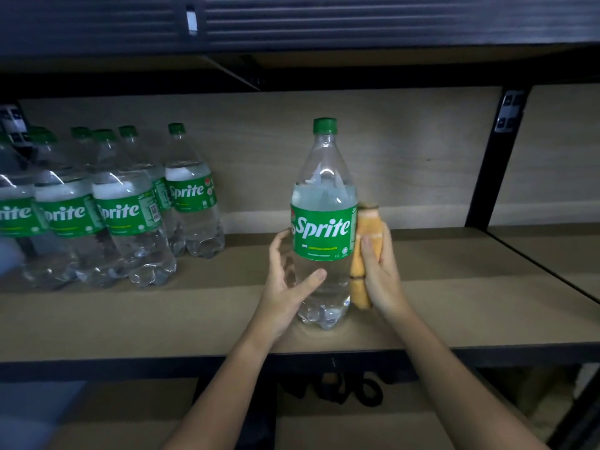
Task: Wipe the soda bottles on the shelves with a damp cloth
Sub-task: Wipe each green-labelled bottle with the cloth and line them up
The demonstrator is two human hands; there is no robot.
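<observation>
A clear soda bottle [323, 203] with a green cap and green label stands upright on the wooden shelf [454, 303], near its front edge. My left hand [285, 280] grips its lower body, thumb across the front. My right hand [380, 271] holds a folded orange cloth [365, 245] pressed against the bottle's right side. A group of several identical soda bottles [126, 209] stands at the left of the same shelf.
A dark upper shelf [292, 43] hangs low over the bottles. A black metal upright [490, 177] bounds the bay on the right, with another shelf bay beyond it. The wooden back panel [406, 151] is behind. A lower shelf with dark items sits below.
</observation>
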